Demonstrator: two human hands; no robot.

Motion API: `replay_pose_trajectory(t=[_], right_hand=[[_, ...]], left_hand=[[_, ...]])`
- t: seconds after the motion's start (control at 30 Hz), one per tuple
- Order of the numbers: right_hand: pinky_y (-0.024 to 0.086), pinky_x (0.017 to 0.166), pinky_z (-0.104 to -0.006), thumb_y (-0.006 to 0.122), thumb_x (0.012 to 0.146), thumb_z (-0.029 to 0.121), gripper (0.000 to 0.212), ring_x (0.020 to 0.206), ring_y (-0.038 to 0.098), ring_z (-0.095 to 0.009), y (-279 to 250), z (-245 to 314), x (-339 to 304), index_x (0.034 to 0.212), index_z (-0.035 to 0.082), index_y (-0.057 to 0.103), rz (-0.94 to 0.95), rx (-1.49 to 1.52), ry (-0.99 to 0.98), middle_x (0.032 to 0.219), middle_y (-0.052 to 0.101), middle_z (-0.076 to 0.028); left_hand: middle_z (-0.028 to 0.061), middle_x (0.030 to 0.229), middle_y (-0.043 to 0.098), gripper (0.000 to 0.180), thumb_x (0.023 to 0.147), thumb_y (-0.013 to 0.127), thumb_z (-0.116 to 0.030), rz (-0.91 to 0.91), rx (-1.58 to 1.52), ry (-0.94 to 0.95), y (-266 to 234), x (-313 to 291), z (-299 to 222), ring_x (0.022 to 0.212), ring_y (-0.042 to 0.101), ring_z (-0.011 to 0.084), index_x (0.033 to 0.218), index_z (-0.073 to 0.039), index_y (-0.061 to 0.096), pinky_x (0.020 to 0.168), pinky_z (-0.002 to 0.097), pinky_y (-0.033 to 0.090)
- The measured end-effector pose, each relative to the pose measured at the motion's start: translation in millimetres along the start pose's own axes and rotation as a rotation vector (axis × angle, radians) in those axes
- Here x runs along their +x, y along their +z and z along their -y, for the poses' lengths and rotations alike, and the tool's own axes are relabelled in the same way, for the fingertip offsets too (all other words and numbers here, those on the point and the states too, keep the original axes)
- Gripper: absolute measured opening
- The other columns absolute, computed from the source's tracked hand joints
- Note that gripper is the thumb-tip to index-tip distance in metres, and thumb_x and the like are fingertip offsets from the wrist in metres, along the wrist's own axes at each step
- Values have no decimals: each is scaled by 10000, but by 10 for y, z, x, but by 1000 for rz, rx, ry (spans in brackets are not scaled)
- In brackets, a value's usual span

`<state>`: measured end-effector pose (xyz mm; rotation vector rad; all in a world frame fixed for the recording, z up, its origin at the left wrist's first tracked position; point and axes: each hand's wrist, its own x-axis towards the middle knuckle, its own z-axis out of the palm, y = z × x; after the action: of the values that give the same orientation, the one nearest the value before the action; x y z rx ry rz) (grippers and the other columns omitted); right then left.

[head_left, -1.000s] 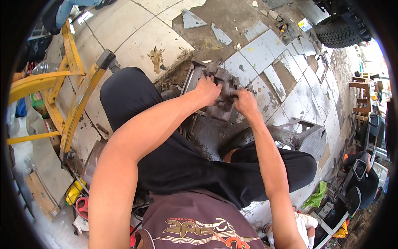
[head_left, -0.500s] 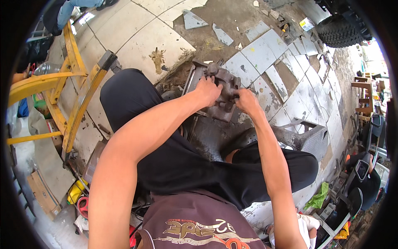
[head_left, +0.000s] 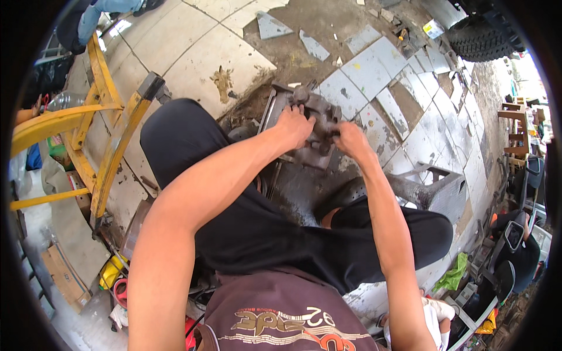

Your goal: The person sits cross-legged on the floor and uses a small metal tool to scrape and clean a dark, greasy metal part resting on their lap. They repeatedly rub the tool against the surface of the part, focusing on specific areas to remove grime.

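A grimy grey-brown cast metal housing [head_left: 317, 106], with knobs and a flat flange, rests low between my knees. My left hand [head_left: 295, 126] lies over its middle, fingers curled onto the metal and gripping it. At the housing's right side, my right hand [head_left: 351, 140] is closed, thumb and fingers drawn together against its edge. The fingertips there are smeared, and whatever they pinch is too small to make out.
A yellow metal frame [head_left: 111, 158] stands to my left. A grey plastic stool [head_left: 433, 190] is beside my right knee. Broken tiles [head_left: 374, 64] lie ahead, with a black tyre [head_left: 486, 44] at the far right. Clutter and chairs line the right side.
My right hand has shifted slightly to the right and turned at the housing's edge. My left hand keeps its place on the metal.
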<state>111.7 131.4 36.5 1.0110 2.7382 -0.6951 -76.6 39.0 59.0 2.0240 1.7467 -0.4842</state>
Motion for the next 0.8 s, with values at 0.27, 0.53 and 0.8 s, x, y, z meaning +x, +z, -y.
replay_pose_trajectory(t=[0.27, 0.53, 0.8], right_hand=[[539, 797, -476, 644, 837, 126, 230, 932, 668, -364, 104, 98, -83, 1043, 141, 745, -140, 11, 81, 1014, 653, -153], [531, 826, -475, 651, 851, 155, 200, 958, 658, -389, 42, 162, -75, 1016, 110, 754, -211, 117, 121, 1029, 680, -166], [539, 771, -480, 663, 865, 173, 174, 921, 668, -379, 91, -17, -41, 1011, 134, 749, -66, 80, 55, 1069, 654, -146]], left_hand=[[319, 1510, 378, 840, 825, 739, -480, 13, -3, -1, -61, 32, 46, 1373, 438, 429, 1476, -60, 414, 1117, 507, 366], [319, 1510, 379, 822, 830, 735, -478, 2, 20, -2, -16, 71, 25, 1376, 436, 428, 1468, -65, 422, 1117, 511, 363], [338, 1488, 396, 833, 828, 738, -485, 20, 2, 4, -51, 45, -15, 1375, 433, 436, 1457, -38, 424, 1109, 516, 370]])
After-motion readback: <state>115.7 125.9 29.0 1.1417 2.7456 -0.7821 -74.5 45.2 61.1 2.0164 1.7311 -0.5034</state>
